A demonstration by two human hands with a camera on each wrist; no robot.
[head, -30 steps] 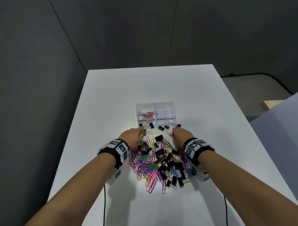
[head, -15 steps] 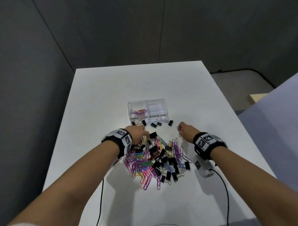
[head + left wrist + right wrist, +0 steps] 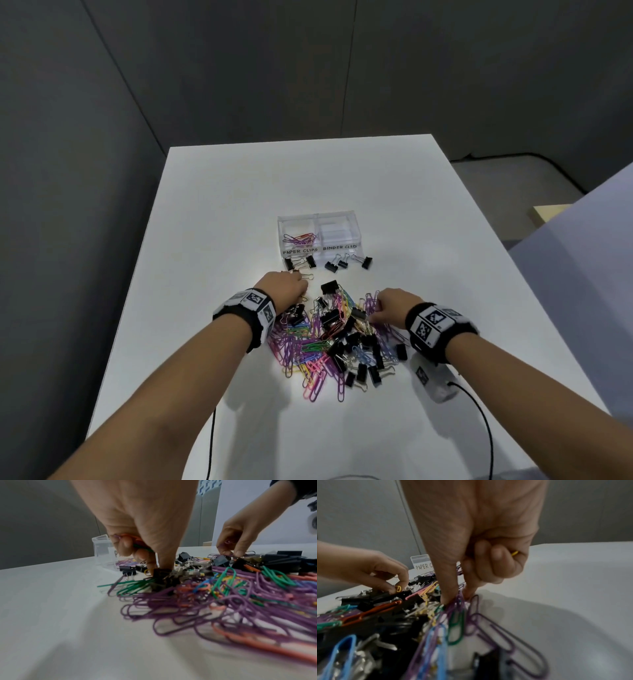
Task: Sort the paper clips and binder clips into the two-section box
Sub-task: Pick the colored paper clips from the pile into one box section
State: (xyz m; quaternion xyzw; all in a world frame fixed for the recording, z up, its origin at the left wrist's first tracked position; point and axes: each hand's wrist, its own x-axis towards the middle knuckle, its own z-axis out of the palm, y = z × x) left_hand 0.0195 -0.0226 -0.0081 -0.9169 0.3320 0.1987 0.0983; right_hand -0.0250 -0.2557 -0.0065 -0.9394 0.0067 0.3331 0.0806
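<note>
Box (image 3: 318, 219): one, clear, two sections, long axis left-right, labels facing the person
Paper clips in box (image 3: 300, 238): a few, left section
Loose binder clips (image 3: 346, 263): six just before the box
Pile (image 3: 329, 337): mixed clips, uncounted, between both hands
Left hand (image 3: 286, 286): fingers curled round coloured paper clips (image 3: 140, 545)
Right hand (image 3: 394, 305): thumb and forefinger pinch purple clips (image 3: 459, 600)
Table (image 3: 308, 178): white, grey walls behind

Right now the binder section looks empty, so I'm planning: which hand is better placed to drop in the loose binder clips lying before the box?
Left, probably. The left hand lies nearer those loose binder clips and the box; the right hand is pinching purple paper clips.
</note>
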